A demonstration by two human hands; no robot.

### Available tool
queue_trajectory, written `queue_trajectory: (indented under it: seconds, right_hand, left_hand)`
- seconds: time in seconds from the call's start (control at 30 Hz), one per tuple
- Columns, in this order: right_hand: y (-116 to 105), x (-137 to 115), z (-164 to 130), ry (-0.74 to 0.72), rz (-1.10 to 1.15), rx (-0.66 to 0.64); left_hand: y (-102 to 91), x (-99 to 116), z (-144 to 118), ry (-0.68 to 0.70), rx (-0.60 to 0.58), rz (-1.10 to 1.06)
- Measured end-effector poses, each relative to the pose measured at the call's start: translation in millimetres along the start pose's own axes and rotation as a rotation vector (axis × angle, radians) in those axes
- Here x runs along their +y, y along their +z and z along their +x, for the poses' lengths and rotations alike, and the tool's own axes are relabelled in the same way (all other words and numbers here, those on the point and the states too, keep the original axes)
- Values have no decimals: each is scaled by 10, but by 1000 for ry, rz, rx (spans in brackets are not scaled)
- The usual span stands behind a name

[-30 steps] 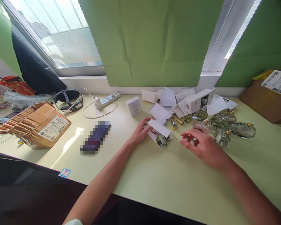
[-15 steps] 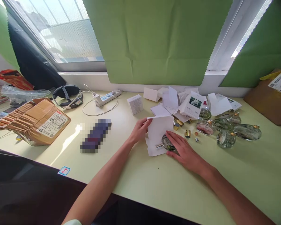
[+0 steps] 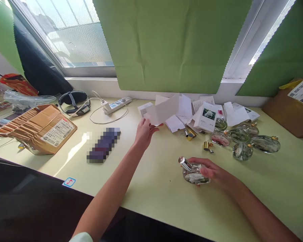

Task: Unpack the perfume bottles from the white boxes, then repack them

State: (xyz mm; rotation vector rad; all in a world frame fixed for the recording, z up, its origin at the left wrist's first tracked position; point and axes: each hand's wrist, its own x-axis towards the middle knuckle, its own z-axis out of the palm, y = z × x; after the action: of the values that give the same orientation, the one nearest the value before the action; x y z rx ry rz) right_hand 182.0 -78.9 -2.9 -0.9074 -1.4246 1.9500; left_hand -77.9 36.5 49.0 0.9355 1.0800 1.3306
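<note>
Left hand: the left hand (image 3: 143, 131) is pinching the lower corner of a white card sleeve (image 3: 163, 113) and is holding it lifted off the table (image 3: 151, 188), tilted up toward two o'clock.
Right hand: the right hand (image 3: 212, 173) is closing its fingers around a round glass bottle (image 3: 195, 174), thumb on the near side, fingers over the far side.
Bottle: it is lying on its side in the right hand at about five o'clock from the sleeve, its silver neck (image 3: 184, 163) pointing toward ten o'clock, well apart from the left hand.
Hands to each other: they are sitting apart, the left at eleven o'clock of the right.
Loose caps: a gold cap (image 3: 206, 145) is lying at twelve o'clock of the bottle; another (image 3: 191, 135) is lying farther back.
Other bottles: a cluster of glass bottles (image 3: 242, 141) is resting at two o'clock of the right hand.
Boxes: a printed white box (image 3: 206, 117) is standing among opened white packaging just right of the raised sleeve.
Left side: a cardboard parcel (image 3: 37, 131) is lying at nine o'clock of the left hand, a power strip (image 3: 116, 105) beyond it.
</note>
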Motion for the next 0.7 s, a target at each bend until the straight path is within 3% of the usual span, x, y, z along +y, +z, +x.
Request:
queue_trajectory:
  seconds: [0.07, 0.2, 0.3, 0.37, 0.53, 0.7]
  right_hand:
    - [16, 7, 45, 2, 33, 24]
    - [49, -20, 144, -55, 159, 88]
    - [35, -29, 166, -92, 191, 158]
    - [22, -38, 159, -91, 148, 181]
    - [92, -102, 182, -60, 19, 230]
    - [228, -66, 232, -73, -190, 430]
  left_hand:
    - [178, 170, -86, 74, -273, 25]
    - [491, 419, -194, 265, -636, 603]
    - [625, 438, -207, 262, -1066, 908]
    - [661, 388, -195, 262, -1210, 959]
    - [673, 280, -175, 312, -1143, 903]
    - [679, 317, -137, 413, -999, 1248]
